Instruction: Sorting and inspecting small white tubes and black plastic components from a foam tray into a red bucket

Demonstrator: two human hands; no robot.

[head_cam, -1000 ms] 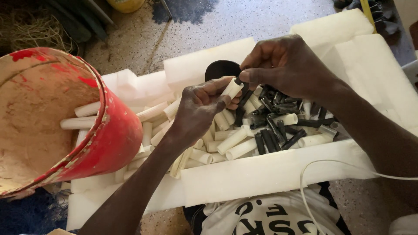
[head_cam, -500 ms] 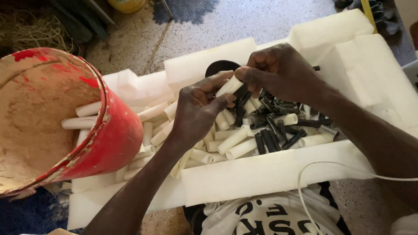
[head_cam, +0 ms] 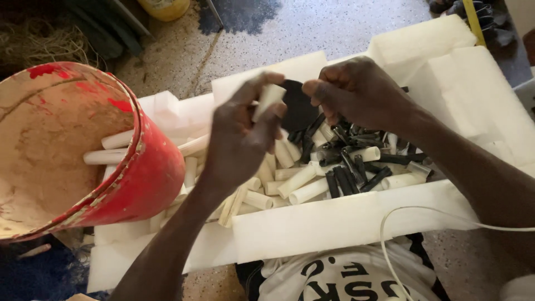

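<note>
My left hand [head_cam: 239, 136] holds a short cream plastic tube [head_cam: 267, 100] pinched upright between thumb and fingers, above the white foam tray [head_cam: 345, 220]. My right hand [head_cam: 356, 95] hovers just to its right with fingertips pinched together near the tube's top; I cannot tell if anything is in them. Under both hands lies a heap of cream tubes [head_cam: 295, 181] and a heap of short black pieces [head_cam: 356, 167]. A round black disc [head_cam: 298, 108] shows between the hands.
A tilted red bucket [head_cam: 139, 167], stained inside, leans on the tray's left side with cream tubes [head_cam: 106, 156] poking beneath its rim. A thin white cable [head_cam: 412, 212] loops over the tray's near wall. Foam blocks [head_cam: 423, 39] rise at the back right.
My left hand has lifted with the cream tube and moved left, away from my right hand. The two hands, joined at the tube before, are now apart.
</note>
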